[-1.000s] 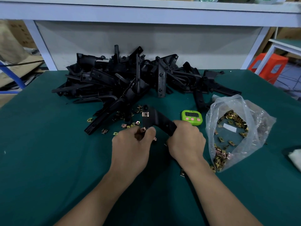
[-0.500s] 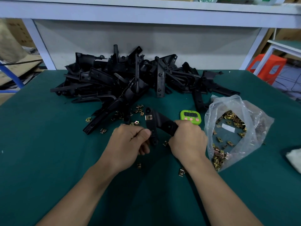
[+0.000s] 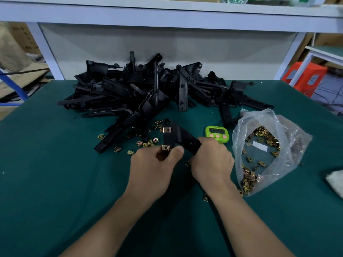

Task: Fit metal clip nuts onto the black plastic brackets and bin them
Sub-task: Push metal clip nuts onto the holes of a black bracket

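— Where is the bracket?

— The bent black bracket [image 3: 178, 138] is held just above the green table [image 3: 55, 182], near its middle, between the two hands.

— Any nuts on it?

— Two show. One clip nut [image 3: 167, 130] sits on the upper part of the arm that points away from the person. A second clip nut [image 3: 165, 147] sits at that arm's near end.

— And the hands?

— The left hand [image 3: 156, 169] pinches the second clip nut between thumb and fingers, right at the bracket's end. The right hand [image 3: 211, 160] is curled round the bracket's other arm, which runs off to the right. The two hands are close together, with only the bracket's bend between them.

— What lies around them?

— Loose clip nuts [image 3: 146, 143] are scattered on the table just beyond the left hand, and a few lie close to the right wrist. Behind them is a big heap of black brackets [image 3: 148, 89], tangled, reaching to the table's far edge. A green timer [image 3: 216, 134] stands just beyond the right hand; I cannot read its digits.

— And on the right?

— A clear plastic bag [image 3: 289, 130] lies open beside the timer, with many more bagged nuts [image 3: 265, 136] inside. Something white [image 3: 334, 180] pokes in at the table's right edge; what it is I cannot tell. An orange stool [image 3: 304, 76] stands off the table, beyond its far right corner.
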`<move>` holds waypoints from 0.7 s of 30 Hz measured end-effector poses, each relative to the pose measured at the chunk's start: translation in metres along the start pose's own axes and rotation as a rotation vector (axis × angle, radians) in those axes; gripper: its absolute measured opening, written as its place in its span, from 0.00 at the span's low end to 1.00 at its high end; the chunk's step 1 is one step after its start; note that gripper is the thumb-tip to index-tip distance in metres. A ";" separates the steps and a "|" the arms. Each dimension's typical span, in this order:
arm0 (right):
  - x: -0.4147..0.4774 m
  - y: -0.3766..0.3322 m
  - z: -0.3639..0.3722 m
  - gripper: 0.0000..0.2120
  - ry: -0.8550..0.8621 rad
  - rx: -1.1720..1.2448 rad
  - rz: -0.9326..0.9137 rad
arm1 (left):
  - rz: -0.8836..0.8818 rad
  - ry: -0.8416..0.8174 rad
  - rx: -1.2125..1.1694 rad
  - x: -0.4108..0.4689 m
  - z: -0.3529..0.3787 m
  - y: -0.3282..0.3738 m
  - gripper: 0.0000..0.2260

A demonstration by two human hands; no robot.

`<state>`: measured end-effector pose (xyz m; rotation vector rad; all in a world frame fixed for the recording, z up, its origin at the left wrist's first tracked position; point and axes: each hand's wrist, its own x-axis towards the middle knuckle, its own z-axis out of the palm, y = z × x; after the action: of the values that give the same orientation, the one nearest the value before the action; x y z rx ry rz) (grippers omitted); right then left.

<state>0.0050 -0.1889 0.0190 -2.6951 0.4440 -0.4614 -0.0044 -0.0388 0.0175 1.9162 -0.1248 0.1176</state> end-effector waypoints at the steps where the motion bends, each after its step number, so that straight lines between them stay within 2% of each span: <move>1: -0.001 0.000 0.000 0.13 0.003 -0.002 -0.010 | 0.025 0.024 0.060 -0.002 0.001 0.000 0.22; 6: -0.005 -0.002 0.002 0.11 0.018 0.000 -0.054 | 0.089 0.087 0.315 0.000 -0.002 -0.001 0.23; 17: -0.006 -0.002 0.003 0.12 0.006 -0.086 -0.091 | 0.147 0.090 0.565 -0.003 -0.005 0.001 0.25; 21: -0.007 -0.003 0.004 0.11 0.023 -0.112 -0.105 | 0.127 0.051 0.584 -0.002 -0.006 -0.002 0.24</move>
<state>0.0005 -0.1828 0.0146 -2.8348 0.3447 -0.5115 -0.0062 -0.0322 0.0176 2.4849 -0.1934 0.3157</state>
